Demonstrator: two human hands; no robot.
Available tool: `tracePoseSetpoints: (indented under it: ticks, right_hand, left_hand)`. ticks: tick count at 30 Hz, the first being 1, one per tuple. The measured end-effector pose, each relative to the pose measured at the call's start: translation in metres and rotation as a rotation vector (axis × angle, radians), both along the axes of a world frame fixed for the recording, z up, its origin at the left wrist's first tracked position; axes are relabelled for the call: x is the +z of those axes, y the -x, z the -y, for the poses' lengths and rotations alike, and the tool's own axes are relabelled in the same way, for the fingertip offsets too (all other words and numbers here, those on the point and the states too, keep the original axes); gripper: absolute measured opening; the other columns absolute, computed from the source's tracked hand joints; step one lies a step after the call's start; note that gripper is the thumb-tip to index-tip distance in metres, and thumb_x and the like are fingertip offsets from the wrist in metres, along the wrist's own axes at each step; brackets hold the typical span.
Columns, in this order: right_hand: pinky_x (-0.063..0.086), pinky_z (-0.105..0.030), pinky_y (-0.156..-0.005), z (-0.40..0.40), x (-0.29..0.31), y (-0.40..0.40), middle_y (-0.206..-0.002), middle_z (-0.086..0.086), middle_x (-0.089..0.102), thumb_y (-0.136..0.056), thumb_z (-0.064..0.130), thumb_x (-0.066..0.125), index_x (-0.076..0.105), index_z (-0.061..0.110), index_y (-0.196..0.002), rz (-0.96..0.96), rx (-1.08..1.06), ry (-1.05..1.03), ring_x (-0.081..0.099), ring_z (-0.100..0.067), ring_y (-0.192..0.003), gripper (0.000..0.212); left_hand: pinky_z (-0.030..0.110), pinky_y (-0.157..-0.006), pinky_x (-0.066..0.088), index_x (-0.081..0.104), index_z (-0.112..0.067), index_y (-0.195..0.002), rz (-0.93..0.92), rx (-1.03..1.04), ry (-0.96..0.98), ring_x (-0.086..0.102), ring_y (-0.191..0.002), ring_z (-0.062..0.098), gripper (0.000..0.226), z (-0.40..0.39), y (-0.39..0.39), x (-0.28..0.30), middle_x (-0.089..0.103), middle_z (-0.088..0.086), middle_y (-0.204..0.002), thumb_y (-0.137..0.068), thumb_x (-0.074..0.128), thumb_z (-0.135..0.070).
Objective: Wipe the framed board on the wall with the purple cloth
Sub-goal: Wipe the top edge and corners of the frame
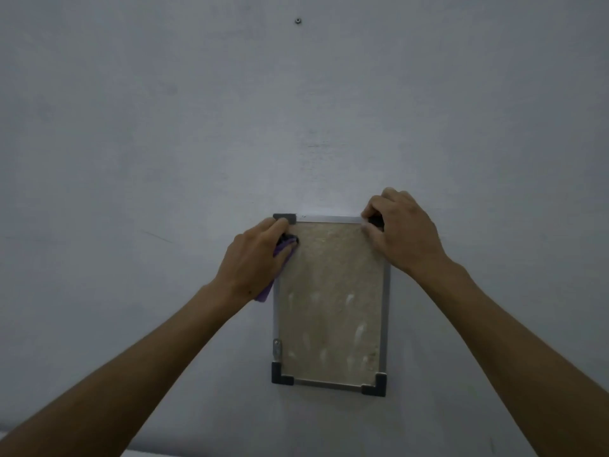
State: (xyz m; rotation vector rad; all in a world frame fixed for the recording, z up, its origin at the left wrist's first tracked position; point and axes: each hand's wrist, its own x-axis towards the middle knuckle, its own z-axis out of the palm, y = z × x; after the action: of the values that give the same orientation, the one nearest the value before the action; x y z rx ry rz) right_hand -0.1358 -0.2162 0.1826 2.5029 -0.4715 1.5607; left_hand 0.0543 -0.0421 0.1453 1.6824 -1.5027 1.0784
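A framed board (pixel 329 301) with a tan panel, a silver frame and dark corner caps hangs upright on the grey wall. My left hand (pixel 253 262) grips the board's upper left edge, with the purple cloth (pixel 280 258) bunched under its fingers and hanging below the palm. My right hand (pixel 402 229) curls its fingers round the board's upper right corner. Pale smudges show on the lower half of the panel.
A small screw or anchor (pixel 298 20) sits in the wall (pixel 164 127) high above the board. A small metal bracket (pixel 277 349) is on the board's lower left frame. A pale ledge edge (pixel 131 452) shows at the bottom.
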Motion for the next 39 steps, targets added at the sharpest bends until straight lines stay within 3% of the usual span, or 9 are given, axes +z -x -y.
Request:
tracePoseSetpoints:
  ticks: [3,8,13,18,23,27,32,36,39]
  right_hand:
    - [0.051,-0.032,-0.075,0.0,0.001,0.001,-0.101,0.003,0.055,-0.092,0.026,0.068,0.065,0.016,-0.099,-0.01,0.0,-0.005,0.048,-0.012,-0.096,0.013]
    - [0.052,-0.034,-0.073,-0.001,0.0,0.001,-0.099,0.003,0.055,-0.092,0.025,0.069,0.064,0.015,-0.097,0.001,0.004,0.0,0.049,-0.014,-0.096,0.012]
    - [0.052,-0.033,-0.076,0.001,0.0,0.001,-0.1,0.004,0.054,-0.092,0.025,0.068,0.065,0.016,-0.099,-0.009,0.009,-0.003,0.048,-0.012,-0.097,0.012]
    - [0.05,-0.032,-0.08,0.001,0.0,0.0,-0.1,0.003,0.055,-0.091,0.024,0.069,0.065,0.015,-0.099,-0.004,0.016,0.011,0.048,-0.014,-0.097,0.013]
    - [0.044,-0.026,-0.079,0.004,0.001,-0.001,-0.101,0.001,0.056,-0.091,0.023,0.069,0.065,0.013,-0.1,-0.016,0.009,0.024,0.049,-0.015,-0.097,0.013]
    - [0.042,-0.025,-0.078,0.005,0.001,-0.002,-0.101,0.001,0.056,-0.09,0.022,0.07,0.065,0.013,-0.099,-0.006,0.014,0.024,0.049,-0.016,-0.097,0.014]
    - [0.045,-0.027,-0.079,0.004,0.0,-0.001,-0.101,0.001,0.055,-0.091,0.023,0.07,0.065,0.013,-0.1,-0.015,0.013,0.014,0.048,-0.016,-0.097,0.014]
    - [0.048,-0.03,-0.08,0.003,-0.001,-0.001,-0.101,0.0,0.056,-0.091,0.021,0.069,0.065,0.013,-0.1,0.001,0.02,0.016,0.049,-0.017,-0.097,0.013]
    - [0.049,-0.031,-0.08,0.003,0.0,-0.002,-0.102,-0.001,0.057,-0.091,0.021,0.07,0.065,0.013,-0.1,-0.008,0.017,0.014,0.049,-0.017,-0.097,0.013]
  left_hand:
    - [0.033,-0.066,0.056,0.057,-0.018,-0.099,0.017,0.017,-0.078,0.057,-0.072,0.013,0.017,0.003,-0.002,-0.007,0.061,-0.002,-0.094,-0.097,0.057,-0.035]
    - [0.034,-0.069,0.053,0.056,-0.015,-0.091,-0.181,-0.032,0.161,0.059,-0.075,0.016,0.016,0.009,-0.005,-0.004,0.063,-0.001,-0.088,-0.096,0.063,-0.029]
    - [0.037,-0.065,0.058,0.058,-0.016,-0.101,0.066,0.006,-0.125,0.061,-0.073,0.015,0.018,0.008,0.004,-0.012,0.062,-0.001,-0.099,-0.098,0.057,-0.034]
    - [0.04,-0.067,0.055,0.056,-0.012,-0.095,-0.133,0.039,0.192,0.059,-0.073,0.019,0.018,0.008,0.003,-0.004,0.061,0.002,-0.092,-0.099,0.057,-0.03]
    - [0.039,-0.068,0.057,0.059,-0.014,-0.101,-0.018,-0.019,-0.049,0.061,-0.076,0.016,0.021,0.012,0.007,-0.013,0.062,0.0,-0.099,-0.098,0.055,-0.034]
    - [0.037,-0.067,0.053,0.058,-0.014,-0.094,-0.161,0.003,0.192,0.058,-0.075,0.016,0.017,0.016,0.004,-0.007,0.062,0.0,-0.09,-0.097,0.06,-0.03]
    - [0.035,-0.065,0.054,0.057,-0.016,-0.092,-0.076,-0.02,0.042,0.056,-0.071,0.014,0.017,0.017,0.007,-0.011,0.06,-0.002,-0.086,-0.096,0.062,-0.032]
    - [0.034,-0.067,0.052,0.056,-0.013,-0.092,-0.211,0.003,0.244,0.057,-0.074,0.016,0.016,0.019,0.009,-0.003,0.062,0.001,-0.088,-0.097,0.061,-0.028]
    - [0.036,-0.066,0.054,0.057,-0.014,-0.093,-0.113,-0.012,0.093,0.057,-0.072,0.016,0.017,0.021,0.015,-0.011,0.061,0.001,-0.088,-0.097,0.06,-0.03]
